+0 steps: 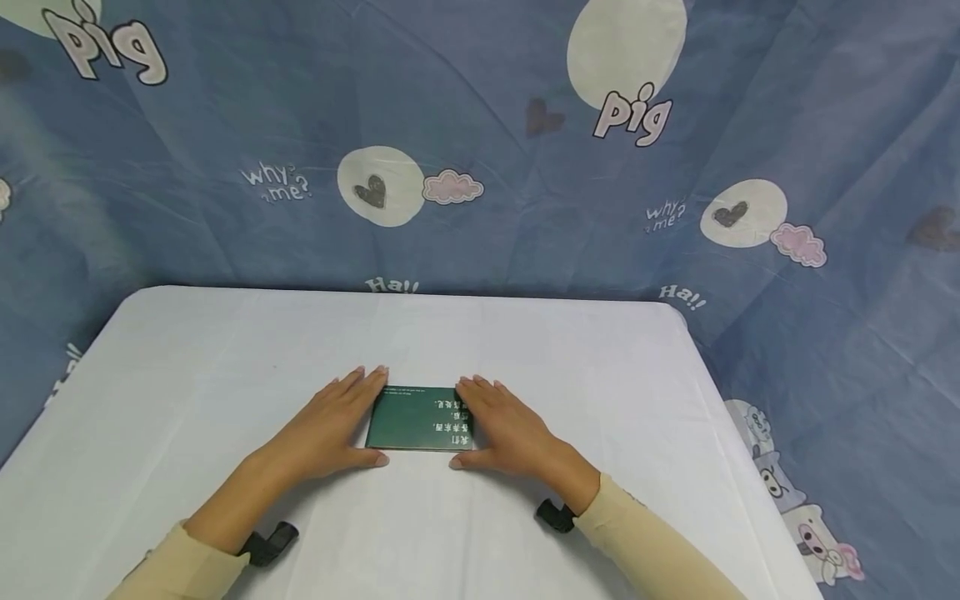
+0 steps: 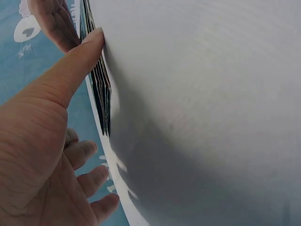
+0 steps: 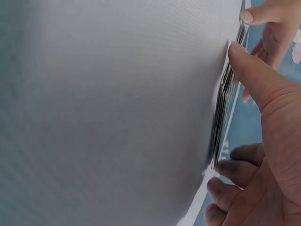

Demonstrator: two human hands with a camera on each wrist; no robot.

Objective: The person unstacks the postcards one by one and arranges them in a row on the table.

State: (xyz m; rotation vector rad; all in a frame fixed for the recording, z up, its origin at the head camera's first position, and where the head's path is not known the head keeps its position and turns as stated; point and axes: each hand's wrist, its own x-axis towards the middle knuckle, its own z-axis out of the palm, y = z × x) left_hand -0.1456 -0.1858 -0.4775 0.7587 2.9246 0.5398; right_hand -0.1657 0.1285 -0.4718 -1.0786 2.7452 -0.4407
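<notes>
A small stack of flat green cards (image 1: 412, 421) lies near the middle of the white table, its top one printed with white characters. In the left wrist view the layered edges of the stack (image 2: 99, 87) show, slightly uneven; the right wrist view shows the same edges of the stack (image 3: 220, 117). At the left side, my left hand (image 1: 330, 429) has its fingers extended along the edge, thumb by the near side. Opposite it, my right hand (image 1: 510, 429) rests at the right side, its fingertips overlapping the top card's corner. Neither hand visibly curls round the stack.
A white cloth covers the table (image 1: 225, 358), whose far edge meets a blue printed curtain (image 1: 480, 233). Black straps (image 1: 270, 543) sit at both wrists, below beige sleeves (image 1: 183, 562).
</notes>
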